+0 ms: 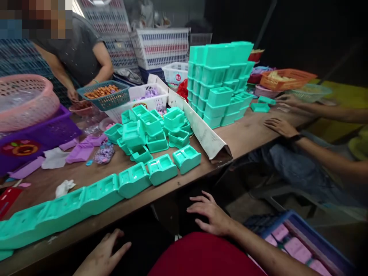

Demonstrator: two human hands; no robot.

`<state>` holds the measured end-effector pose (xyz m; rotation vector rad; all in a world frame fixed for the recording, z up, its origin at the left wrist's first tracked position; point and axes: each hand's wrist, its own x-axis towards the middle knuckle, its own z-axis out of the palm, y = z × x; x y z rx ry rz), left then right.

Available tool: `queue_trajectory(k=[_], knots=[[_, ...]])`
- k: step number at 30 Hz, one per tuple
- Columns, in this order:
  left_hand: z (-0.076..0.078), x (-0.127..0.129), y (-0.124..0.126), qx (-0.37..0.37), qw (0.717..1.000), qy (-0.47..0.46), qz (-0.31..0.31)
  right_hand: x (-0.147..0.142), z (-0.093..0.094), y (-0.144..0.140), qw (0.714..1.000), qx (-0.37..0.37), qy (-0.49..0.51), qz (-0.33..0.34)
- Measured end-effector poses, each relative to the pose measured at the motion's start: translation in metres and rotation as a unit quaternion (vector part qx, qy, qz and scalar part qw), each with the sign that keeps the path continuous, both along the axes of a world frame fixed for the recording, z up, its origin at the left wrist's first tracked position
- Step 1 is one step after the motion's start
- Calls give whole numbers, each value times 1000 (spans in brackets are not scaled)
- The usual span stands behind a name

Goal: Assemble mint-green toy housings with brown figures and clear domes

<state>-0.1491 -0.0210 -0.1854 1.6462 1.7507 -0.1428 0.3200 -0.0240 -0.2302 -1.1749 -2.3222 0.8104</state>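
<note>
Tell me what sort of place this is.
Probably a small workshop handling plastic goods: a row of green plastic pieces along a table, a tall stack of green boxes, and a teal basket of small orange items.

Beyond the left fingers [123, 251], a row of moulded green trays [100, 198] shows smooth, glossy plastic — bright with highlights. Farther past those fingers, a crumpled white scrap [64, 188] looks like soft, matt tissue. Ahead of the right fingers [199, 209], the folded white strip [203, 134] resembles printed card; behind them, red cloth [201, 257] looks smooth and matt. The tabletop [244, 138] beyond both sets of fingers is brown, wood-like — dull.
</note>
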Motion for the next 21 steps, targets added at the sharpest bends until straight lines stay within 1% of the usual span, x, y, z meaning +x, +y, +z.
queue_trajectory(k=[2,5,8,12,14,15,16,18,21], knots=[[-7,9,2,20,999,15,-20,2,-2,-5,1000,8,-1,-7],[-6,28,7,27,997,52,-48,6,-11,-9,999,5,-7,-31],[7,49,15,4,993,86,-83,10,-21,-5,998,2,-19,-53],[32,70,21,-77,987,98,-103,16,-34,4,996,27,-29,-76],[38,77,22,-92,987,82,-105,21,-42,7,995,46,-32,-82],[38,80,22,-90,987,76,-105,24,-46,8,994,56,-33,-84],[34,83,21,-80,989,75,-104,27,-51,9,993,66,-34,-86],[17,86,16,-35,991,92,-93,33,-58,9,992,83,-34,-88],[-23,81,3,60,991,114,-47,38,-66,4,991,97,-22,-85]])
